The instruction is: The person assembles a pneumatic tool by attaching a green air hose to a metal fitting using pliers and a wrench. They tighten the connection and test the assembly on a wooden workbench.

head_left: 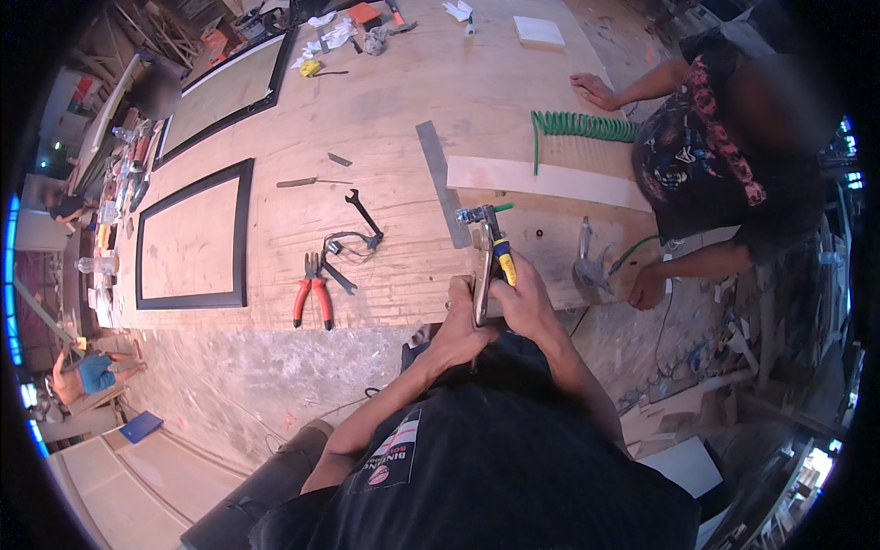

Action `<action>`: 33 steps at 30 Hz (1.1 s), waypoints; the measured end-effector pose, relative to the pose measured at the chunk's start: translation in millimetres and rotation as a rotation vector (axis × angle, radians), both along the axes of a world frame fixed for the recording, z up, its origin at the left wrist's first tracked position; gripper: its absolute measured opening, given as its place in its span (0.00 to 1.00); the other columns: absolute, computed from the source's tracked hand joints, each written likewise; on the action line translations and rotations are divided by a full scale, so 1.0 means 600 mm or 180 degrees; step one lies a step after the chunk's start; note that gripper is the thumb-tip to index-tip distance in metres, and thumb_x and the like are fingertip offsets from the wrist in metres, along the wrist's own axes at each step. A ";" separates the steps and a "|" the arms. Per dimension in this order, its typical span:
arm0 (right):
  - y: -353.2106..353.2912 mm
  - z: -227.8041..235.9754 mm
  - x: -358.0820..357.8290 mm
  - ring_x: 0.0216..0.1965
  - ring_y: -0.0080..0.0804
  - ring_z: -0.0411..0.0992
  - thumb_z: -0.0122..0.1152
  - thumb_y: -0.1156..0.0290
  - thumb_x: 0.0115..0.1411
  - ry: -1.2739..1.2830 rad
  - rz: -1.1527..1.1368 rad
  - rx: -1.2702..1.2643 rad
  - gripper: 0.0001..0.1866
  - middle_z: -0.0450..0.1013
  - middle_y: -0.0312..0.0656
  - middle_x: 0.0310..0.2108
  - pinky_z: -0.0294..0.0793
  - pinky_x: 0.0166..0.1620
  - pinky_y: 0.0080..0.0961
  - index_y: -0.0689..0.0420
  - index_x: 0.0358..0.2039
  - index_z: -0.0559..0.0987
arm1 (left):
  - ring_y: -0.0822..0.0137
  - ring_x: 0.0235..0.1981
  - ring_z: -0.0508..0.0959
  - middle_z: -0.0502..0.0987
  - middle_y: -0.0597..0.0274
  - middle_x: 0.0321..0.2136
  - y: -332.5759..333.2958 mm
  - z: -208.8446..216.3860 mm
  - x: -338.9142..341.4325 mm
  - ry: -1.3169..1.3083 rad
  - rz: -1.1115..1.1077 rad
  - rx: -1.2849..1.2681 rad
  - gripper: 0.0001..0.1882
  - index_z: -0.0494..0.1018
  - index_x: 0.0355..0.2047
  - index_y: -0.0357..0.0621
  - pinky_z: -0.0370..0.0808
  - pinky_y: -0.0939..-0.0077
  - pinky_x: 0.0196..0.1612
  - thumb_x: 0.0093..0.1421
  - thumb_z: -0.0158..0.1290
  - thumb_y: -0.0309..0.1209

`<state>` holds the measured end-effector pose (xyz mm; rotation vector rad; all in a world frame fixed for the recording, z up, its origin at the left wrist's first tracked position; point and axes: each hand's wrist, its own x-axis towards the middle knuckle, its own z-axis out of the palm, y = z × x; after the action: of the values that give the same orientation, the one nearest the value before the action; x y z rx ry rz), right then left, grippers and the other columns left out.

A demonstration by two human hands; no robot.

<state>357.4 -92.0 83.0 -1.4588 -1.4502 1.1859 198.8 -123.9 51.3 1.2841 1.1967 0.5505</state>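
Pale wooden worktop (385, 119) carried two black frames (241, 229) at left, red-handled pliers (313, 280), dark wrench (366, 216), grey metal strip (440, 179) beside white board (550, 183), yellow tape measure (311, 68), coiled green hose (587, 126).

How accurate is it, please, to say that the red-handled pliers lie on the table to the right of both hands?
The side is wrong: in the head view, the red-handled pliers lie on the table left of the left hand and right hand.
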 end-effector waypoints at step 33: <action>-0.030 0.031 -0.019 0.35 0.38 0.73 0.56 0.73 0.58 0.0377 0.0359 -0.0314 0.08 0.72 0.46 0.32 0.72 0.40 0.35 0.61 0.37 0.73 | 0.64 0.39 0.71 0.67 0.56 0.37 0.003 -0.016 0.009 -0.0638 0.0906 0.0798 0.20 0.59 0.44 0.40 0.71 0.68 0.46 0.54 0.53 0.15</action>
<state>345.9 -110.2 101.7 -1.3621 -1.4257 1.4070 204.0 -121.9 42.0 1.2383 1.1744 1.0403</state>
